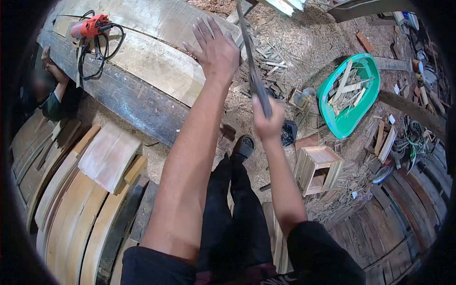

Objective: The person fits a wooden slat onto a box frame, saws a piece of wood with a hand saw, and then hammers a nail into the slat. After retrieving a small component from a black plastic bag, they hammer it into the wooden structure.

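My left hand (218, 50) lies with its fingers spread on the pale wooden board (161, 59) of the workbench, close to its right end. In my right hand (269, 118) is the handle of a long-bladed hand tool (250, 52), the fingers wrapped round it. Its narrow dark blade points away from me, seen nearly edge-on, and passes beside the board's end just right of my left hand. I cannot tell whether it is a saw or a machete.
A red power tool (90, 27) with a black cord rests on the bench. Another person's hand (46, 56) touches the bench's left edge. Curved planks (90, 209) are stacked lower left. A green tub (338, 128) of wood scraps and a small wooden box (311, 176) stand right, among shavings.
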Demonstrator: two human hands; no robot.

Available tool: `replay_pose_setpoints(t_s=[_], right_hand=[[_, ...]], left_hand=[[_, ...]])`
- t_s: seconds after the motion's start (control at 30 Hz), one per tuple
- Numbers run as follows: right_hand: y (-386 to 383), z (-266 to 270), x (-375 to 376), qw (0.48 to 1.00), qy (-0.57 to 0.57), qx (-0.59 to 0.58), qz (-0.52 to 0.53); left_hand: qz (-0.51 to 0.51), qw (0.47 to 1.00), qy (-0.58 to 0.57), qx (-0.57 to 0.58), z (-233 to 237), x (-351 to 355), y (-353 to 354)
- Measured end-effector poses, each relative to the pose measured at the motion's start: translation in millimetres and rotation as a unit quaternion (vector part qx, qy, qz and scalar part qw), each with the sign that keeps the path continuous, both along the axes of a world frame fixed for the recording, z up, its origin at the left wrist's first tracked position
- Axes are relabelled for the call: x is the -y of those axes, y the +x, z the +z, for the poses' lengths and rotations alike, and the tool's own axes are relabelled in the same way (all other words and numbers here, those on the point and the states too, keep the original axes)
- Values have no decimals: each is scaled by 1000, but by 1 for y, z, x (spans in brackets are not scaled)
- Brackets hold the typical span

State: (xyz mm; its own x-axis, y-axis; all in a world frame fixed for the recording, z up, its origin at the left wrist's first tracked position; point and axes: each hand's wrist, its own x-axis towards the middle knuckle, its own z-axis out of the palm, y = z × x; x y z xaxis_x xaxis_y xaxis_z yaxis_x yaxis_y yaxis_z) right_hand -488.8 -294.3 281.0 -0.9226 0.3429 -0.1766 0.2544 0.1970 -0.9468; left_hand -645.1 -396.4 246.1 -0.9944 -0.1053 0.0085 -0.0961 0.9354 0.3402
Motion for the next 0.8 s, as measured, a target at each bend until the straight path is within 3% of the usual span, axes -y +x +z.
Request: replay_pose_setpoints(t_s=[0.13,0.17,0.27,0.37,0.47,0.57,0.67,0.8], right_hand=[[-24,9,-1,1000,-13,0,8],[4,-8,-7,999,26,6,42],[77,3,5,1000,8,5,-18],[50,1,-1,1000,1,22,1],[-37,2,-2,999,1,20,28],[-39,11,0,999,28,2,29],[45,6,6,1000,4,-9,-16],[45,1,-1,999,-9,38,-7]], left_hand=[[-1,1000,-3,-5,-2,1,3],[2,1000,-3,-6,-3,1,1],[10,1000,-3,11,2,-2,1],[5,999,-14,33,2,-1,7],[6,999,-9,41,9,-1,-2],[9,999,-7,39,8,-1,-2],[9,999,-8,35,4,-2,4],[8,999,-4,34,7,-1,0]])
